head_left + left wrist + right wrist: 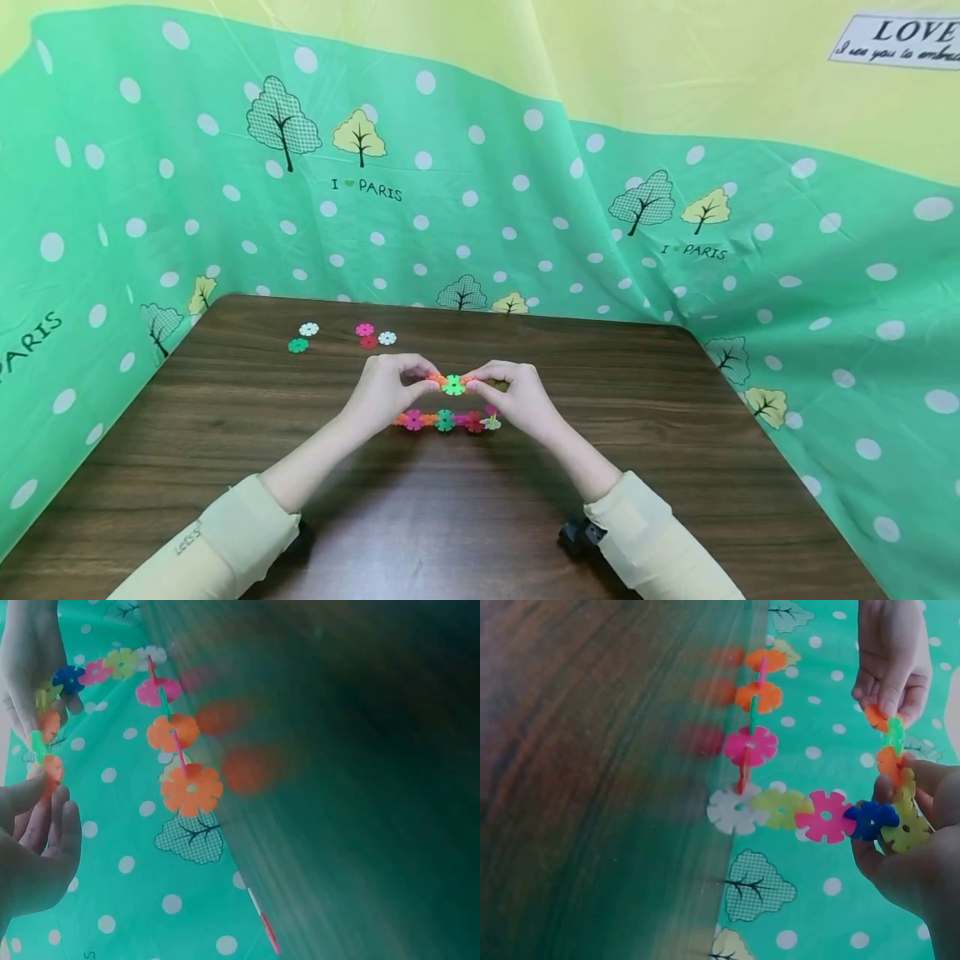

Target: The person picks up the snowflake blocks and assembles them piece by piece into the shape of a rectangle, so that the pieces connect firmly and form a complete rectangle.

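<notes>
Both hands are raised over the table around a bright green notched flower disc set between orange ones. My left hand pinches the orange disc on its left side. On the other side, my right hand pinches another orange disc by its edge, its fingers also near a yellow disc. From there a chain of linked discs runs through a blue disc, a pink disc and a white disc, then turns along a row with a pink disc.
On the far left of the brown table lie loose discs: a green disc, a white disc, a pink disc, a red disc and another white disc. A green dotted curtain hangs behind.
</notes>
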Motion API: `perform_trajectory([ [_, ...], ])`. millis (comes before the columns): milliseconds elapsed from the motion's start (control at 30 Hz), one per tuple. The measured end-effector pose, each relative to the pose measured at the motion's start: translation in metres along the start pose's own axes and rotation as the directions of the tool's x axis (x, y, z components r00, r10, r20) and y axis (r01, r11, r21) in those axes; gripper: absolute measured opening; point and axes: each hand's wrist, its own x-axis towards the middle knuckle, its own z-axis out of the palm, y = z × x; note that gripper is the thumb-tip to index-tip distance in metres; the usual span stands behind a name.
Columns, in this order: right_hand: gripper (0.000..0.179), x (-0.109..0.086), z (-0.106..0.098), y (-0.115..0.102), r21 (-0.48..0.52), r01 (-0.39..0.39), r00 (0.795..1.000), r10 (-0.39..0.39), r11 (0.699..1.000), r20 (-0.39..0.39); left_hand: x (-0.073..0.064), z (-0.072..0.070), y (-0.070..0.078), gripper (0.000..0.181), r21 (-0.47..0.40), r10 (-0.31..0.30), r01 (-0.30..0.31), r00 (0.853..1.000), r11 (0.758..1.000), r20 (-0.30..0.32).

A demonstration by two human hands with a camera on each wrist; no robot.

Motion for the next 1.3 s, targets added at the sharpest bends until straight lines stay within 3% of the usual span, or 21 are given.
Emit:
perform_trajectory([
  [333, 0.013, 0.001, -0.005, 0.001, 0.002, -0.037, 0.999, 0.036, 0.999, 0.024, 0.008, -0.022, -0.011, 0.032, 0.023, -0.017, 0.014, 0.992, 1.000, 0.125],
  [633, 0.014, 0.002, -0.006, 0.000, 0.052, -0.068, 0.997, 0.066, 0.996, 0.046, 0.020, -0.048, -0.027, 0.043, 0.104, -0.006, -0.006, 0.994, 0.995, 0.112],
  [800, 0.014, 0.002, -0.006, -0.004, 0.047, -0.076, 0.996, 0.073, 0.996, 0.051, 0.030, -0.061, -0.048, 0.055, 0.161, -0.025, 0.002, 0.990, 0.987, 0.142],
  [1033, 0.014, 0.000, -0.015, -0.036, 0.046, -0.074, 0.996, 0.071, 0.996, 0.058, 0.040, -0.075, -0.085, 0.076, 0.226, -0.083, 0.037, 0.977, 0.973, 0.196],
  [1300, 0.013, 0.002, -0.016, -0.037, 0.043, -0.073, 0.996, 0.071, 0.996, 0.055, 0.045, -0.082, -0.120, 0.080, 0.288, -0.135, 0.059, 0.959, 0.956, 0.250],
])
